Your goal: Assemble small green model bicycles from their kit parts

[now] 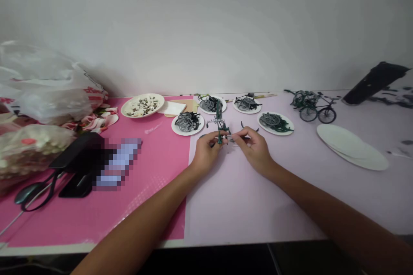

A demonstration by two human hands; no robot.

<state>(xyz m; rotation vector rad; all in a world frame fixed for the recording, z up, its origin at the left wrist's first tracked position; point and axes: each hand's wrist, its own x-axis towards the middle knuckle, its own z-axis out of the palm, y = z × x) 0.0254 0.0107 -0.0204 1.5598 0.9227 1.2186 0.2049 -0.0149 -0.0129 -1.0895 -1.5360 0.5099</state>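
Head: bicycle frame in left hand

I work at a table, pink-topped on my left and pale lilac on my right. Plastic bags crowd its left end, with a cream bowl near the wall. Ahead of me sit four small white plates and some thin dark pieces; to my right, model bicycles and overlapping oval white plates.
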